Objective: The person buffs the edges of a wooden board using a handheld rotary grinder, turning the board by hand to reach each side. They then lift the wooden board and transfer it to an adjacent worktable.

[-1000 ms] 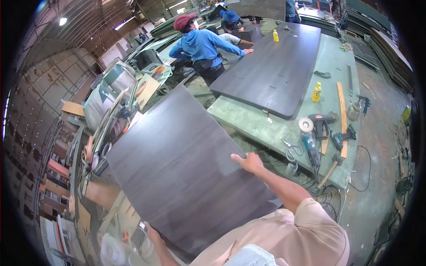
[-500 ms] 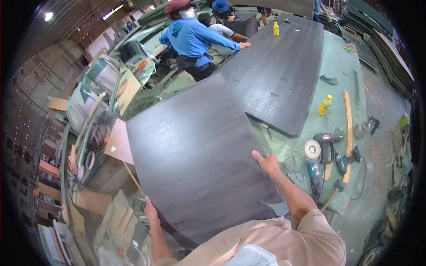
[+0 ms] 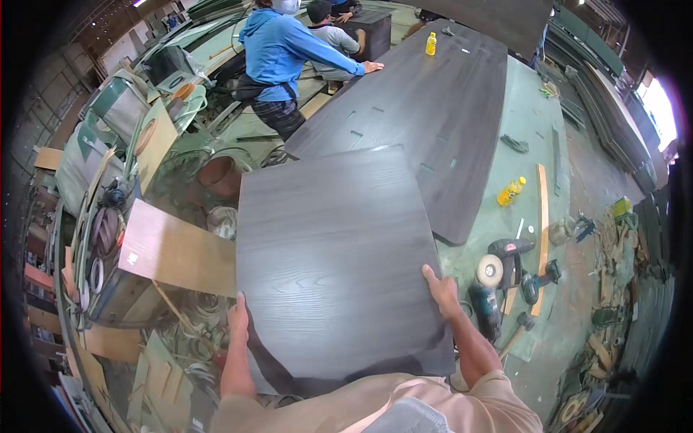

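Observation:
A dark grey wood-grain panel is held up in front of my body, its surface shining in the light. My left hand grips its left edge, and my right hand grips the right edge with the thumb along the top. The other fingers of both hands are hidden beneath the board. Beyond it lies a larger dark tabletop with several small slots, on a green work surface. The held panel's far right part covers some of that tabletop in view; I cannot tell whether they touch.
Right of the tabletop are a yellow bottle, a heat gun, an angle grinder, a cordless drill, a hammer and a wooden strip. A co-worker in blue touches the tabletop. A plywood sheet is at left.
The panel has turned and levelled, so its sides now run more nearly straight away from me. Both hands keep their grip. My view has shifted slightly; the co-worker's hand stays on the tabletop.

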